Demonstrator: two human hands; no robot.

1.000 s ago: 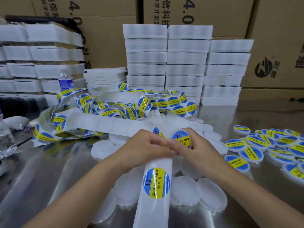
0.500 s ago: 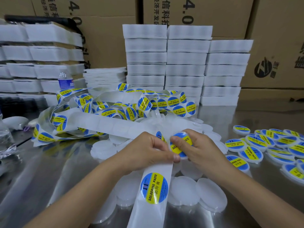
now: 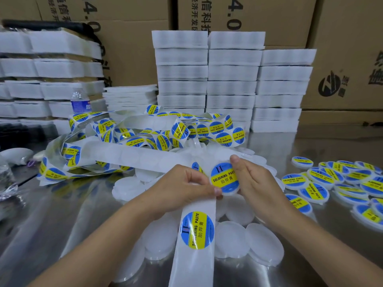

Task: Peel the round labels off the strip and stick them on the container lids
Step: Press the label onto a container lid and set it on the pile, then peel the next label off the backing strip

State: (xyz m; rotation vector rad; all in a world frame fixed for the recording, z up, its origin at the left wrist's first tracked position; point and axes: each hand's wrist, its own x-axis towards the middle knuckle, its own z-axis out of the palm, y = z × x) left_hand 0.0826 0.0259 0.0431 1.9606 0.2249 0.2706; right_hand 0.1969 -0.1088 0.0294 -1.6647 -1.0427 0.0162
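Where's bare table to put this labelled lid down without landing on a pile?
Two bare patches of table: far right, between the white box stacks and the labelled lids; near left, between the strip tangle and the left forearm. Crowded: blank lids in the centre, labelled lids along the right edge.

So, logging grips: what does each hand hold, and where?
Left hand grips the strip above the next label; right hand holds the lid by its rim.
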